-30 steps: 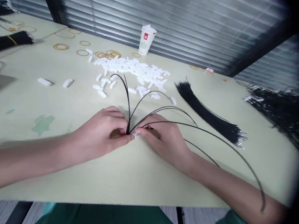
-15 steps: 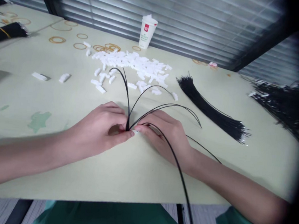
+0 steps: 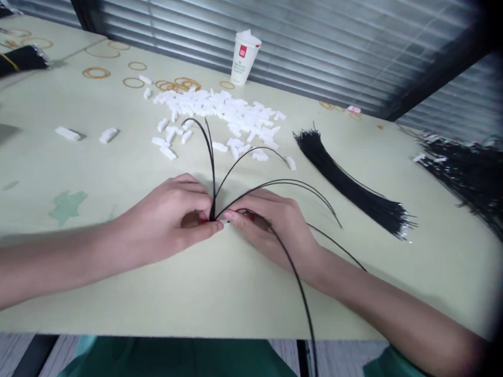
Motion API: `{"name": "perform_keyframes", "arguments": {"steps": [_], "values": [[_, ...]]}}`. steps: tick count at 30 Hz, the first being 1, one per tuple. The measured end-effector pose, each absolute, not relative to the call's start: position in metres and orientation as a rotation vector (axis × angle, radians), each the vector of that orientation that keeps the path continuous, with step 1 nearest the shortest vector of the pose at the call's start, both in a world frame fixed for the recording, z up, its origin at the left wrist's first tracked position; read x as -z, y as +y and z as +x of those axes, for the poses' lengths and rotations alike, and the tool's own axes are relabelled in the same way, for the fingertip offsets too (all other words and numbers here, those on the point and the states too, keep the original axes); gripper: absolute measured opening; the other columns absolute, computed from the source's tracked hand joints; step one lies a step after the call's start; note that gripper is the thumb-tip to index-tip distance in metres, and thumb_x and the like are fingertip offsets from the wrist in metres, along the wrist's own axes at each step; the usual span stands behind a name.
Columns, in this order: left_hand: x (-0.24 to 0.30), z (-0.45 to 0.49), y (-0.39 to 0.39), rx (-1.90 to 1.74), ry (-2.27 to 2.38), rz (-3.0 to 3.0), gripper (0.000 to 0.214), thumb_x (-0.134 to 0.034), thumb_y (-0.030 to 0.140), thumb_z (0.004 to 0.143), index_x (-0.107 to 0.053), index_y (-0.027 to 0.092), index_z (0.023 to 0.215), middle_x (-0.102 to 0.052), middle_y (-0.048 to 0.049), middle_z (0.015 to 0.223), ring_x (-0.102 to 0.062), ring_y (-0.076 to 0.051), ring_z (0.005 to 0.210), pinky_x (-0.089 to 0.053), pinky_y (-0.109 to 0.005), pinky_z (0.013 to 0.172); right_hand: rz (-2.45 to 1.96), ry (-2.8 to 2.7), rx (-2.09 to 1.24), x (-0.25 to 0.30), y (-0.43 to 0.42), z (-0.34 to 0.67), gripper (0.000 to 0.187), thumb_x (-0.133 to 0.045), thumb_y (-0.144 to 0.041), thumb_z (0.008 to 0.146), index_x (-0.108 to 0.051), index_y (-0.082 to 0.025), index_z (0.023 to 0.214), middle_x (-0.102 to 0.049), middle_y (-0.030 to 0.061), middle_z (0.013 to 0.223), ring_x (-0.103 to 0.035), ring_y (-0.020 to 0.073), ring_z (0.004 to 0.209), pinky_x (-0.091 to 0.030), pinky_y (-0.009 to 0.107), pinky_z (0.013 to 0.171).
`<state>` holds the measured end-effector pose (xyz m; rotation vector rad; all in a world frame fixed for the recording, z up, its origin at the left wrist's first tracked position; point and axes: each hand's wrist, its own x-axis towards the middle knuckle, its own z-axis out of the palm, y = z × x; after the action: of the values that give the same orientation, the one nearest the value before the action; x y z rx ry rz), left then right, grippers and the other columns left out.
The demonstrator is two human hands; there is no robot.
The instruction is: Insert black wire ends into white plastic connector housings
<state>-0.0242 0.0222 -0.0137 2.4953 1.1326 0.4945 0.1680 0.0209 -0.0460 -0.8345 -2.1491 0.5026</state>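
Near the table's front, my left hand [image 3: 178,208] pinches a small white connector [image 3: 225,222], mostly hidden by fingers and thumb. Several thin black wires [image 3: 212,179] rise from it and fan out, some curling left, others arching right. My right hand [image 3: 270,220] is closed at the connector's right end, thumb and forefinger pinched on a black wire [image 3: 300,276]. That wire bends over the hand and hangs past the table's front edge. Where its tip meets the connector is hidden by the fingertips.
Behind the hands lies a pile of white connectors [image 3: 228,108]. Rubber bands [image 3: 96,73] and a paper cup [image 3: 245,60] are farther back. A loose bundle of black wires [image 3: 345,180] lies right, a tangled wire heap [image 3: 475,174] far right, and a banded bundle [image 3: 12,65] far left.
Both hands stay together at the connector with nearly the same grip. The wire over my right hand has sagged slightly left. The whole view has shifted a little.
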Motion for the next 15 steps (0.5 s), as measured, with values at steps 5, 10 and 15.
{"name": "perform_keyframes", "arguments": {"steps": [5, 10, 15], "values": [[0.011, -0.023, 0.021, -0.454, 1.153, 2.494, 0.016, -0.055, 0.028, 0.081, -0.062, 0.018, 0.071, -0.058, -0.0016, 0.07, -0.053, -0.018, 0.077, -0.042, -0.031, 0.072, -1.112, -1.902, -0.795, 0.037, 0.028, 0.179, 0.017, -0.057, -0.032, 0.081, -0.064, -0.018, 0.076, -0.06, -0.0005, 0.069, -0.047, 0.0066, 0.052, -0.036, 0.02, 0.048], [0.01, -0.023, 0.02, -0.418, 1.169, 2.465, 0.023, -0.052, 0.031, 0.083, -0.06, 0.018, 0.066, -0.056, -0.0014, 0.068, -0.052, -0.018, 0.075, -0.041, -0.031, 0.07, -1.251, -1.713, -1.161, 0.024, 0.064, 0.223, 0.025, -0.055, -0.041, 0.081, -0.06, -0.02, 0.094, -0.047, -0.003, 0.056, -0.037, 0.0053, 0.046, -0.031, 0.02, 0.044], [0.013, -0.026, 0.021, -0.442, 1.216, 2.321, 0.028, -0.052, 0.036, 0.083, -0.054, 0.018, 0.063, -0.052, 0.0001, 0.067, -0.051, -0.016, 0.073, -0.04, -0.028, 0.066, -1.395, -1.663, -0.937, 0.019, 0.103, 0.296, 0.041, -0.027, -0.035, 0.091, -0.046, -0.012, 0.119, -0.057, 0.015, 0.11, -0.057, 0.01, 0.084, -0.044, 0.022, 0.069]]}}
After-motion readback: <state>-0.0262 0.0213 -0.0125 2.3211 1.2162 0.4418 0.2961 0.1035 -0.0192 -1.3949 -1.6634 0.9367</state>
